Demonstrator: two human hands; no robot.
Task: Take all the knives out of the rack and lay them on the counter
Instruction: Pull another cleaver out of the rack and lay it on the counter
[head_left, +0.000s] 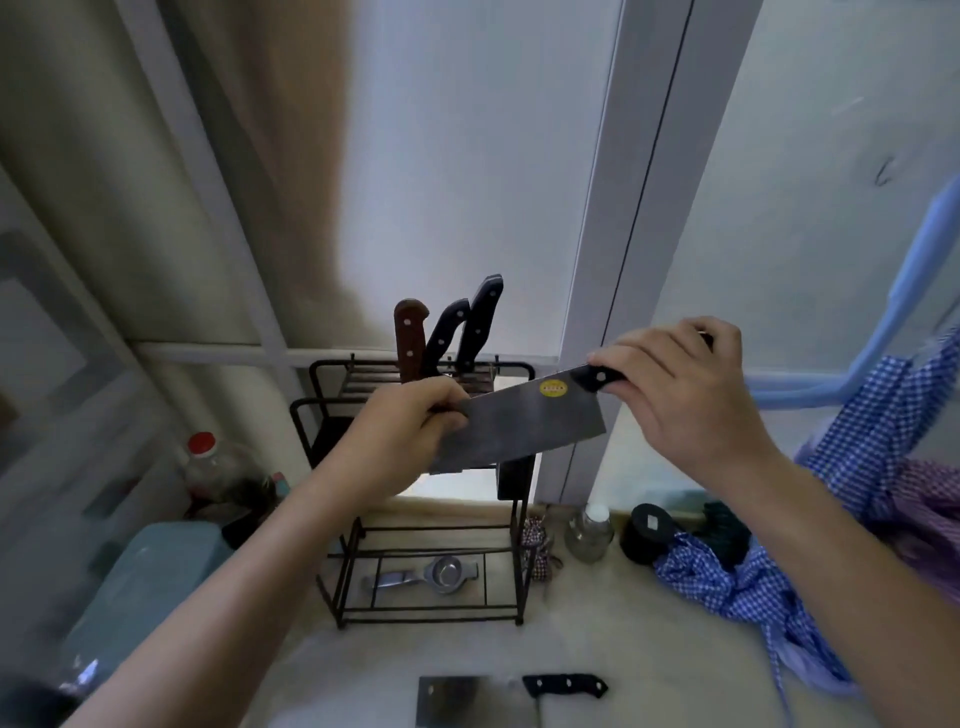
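We are observing a black wire rack (511, 540) standing on the tabletop (597, 639), with three knives sitting handle-up in its top slots: a brown-handled knife (409, 338) at the left and two black-handled knives (470, 332) leaning just beside it. The rack's bottom tier is holding a metal strainer (441, 573). The right hand (685, 395) is closing around the black handle of a cleaver (524, 423), which is hanging in the air in front of the rack's top, blade tilting down to the left. The left hand (410, 431) is pinching the far end of that blade with curled fingers. A second cleaver (467, 701) is lying flat on the tabletop at the lower edge. A small glass jar (589, 535) and a red-capped bottle (213, 467) are flanking the rack; their contents we cannot tell.
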